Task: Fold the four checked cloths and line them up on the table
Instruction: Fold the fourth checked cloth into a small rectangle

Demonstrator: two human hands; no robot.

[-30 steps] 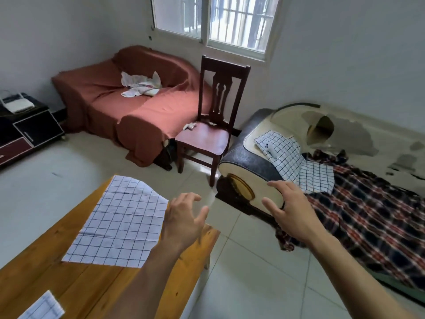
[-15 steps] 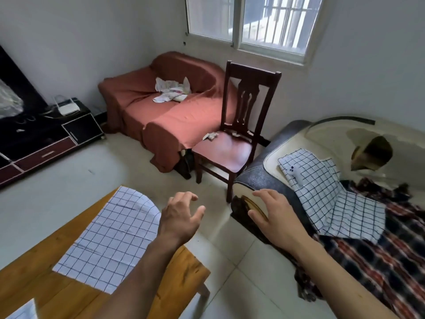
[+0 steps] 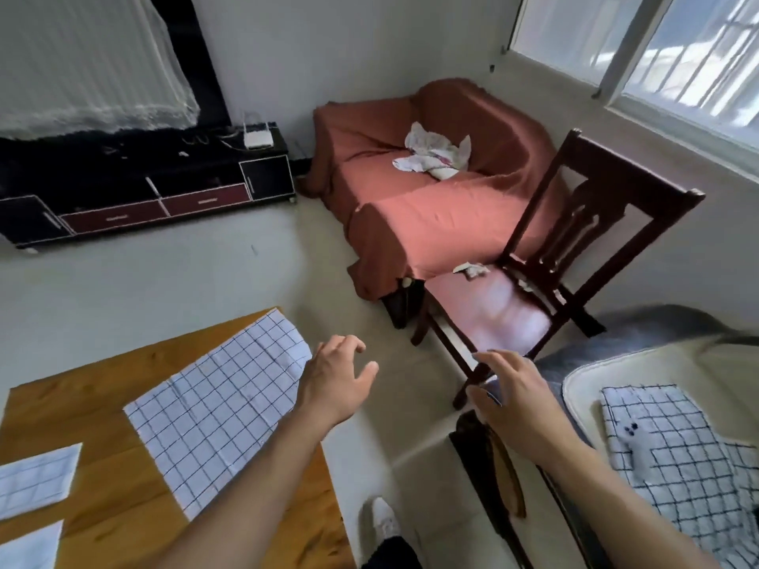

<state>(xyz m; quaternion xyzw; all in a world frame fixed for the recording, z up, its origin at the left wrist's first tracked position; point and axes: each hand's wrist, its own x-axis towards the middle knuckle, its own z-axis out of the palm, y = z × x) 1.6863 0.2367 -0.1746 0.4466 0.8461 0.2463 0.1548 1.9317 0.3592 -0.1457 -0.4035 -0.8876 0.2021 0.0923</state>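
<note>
Now your left hand (image 3: 334, 381) and right hand (image 3: 509, 394) hover spread, holding nothing; next, likely flatten the unfolded cloth (image 3: 217, 408) at the table's (image 3: 82, 388) far corner and fold it.

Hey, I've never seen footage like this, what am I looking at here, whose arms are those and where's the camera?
There is no machine here. The camera sits on a person's head and looks forward and down, so the two bare arms reaching in from the bottom are that person's own. The wide lens bends the room at the edges.

The left hand hovers past the corner of a wooden table, fingers loosely spread, holding nothing. The right hand is also empty, out over the floor.

On the table lies an unfolded checked cloth, spread flat. Near the table's left edge are two smaller pieces of what looks like the same checked fabric, only partly in view. Another checked cloth lies on the sofa at the right.

Behind are a wooden chair, a red-covered couch and a dark TV cabinet.
</note>
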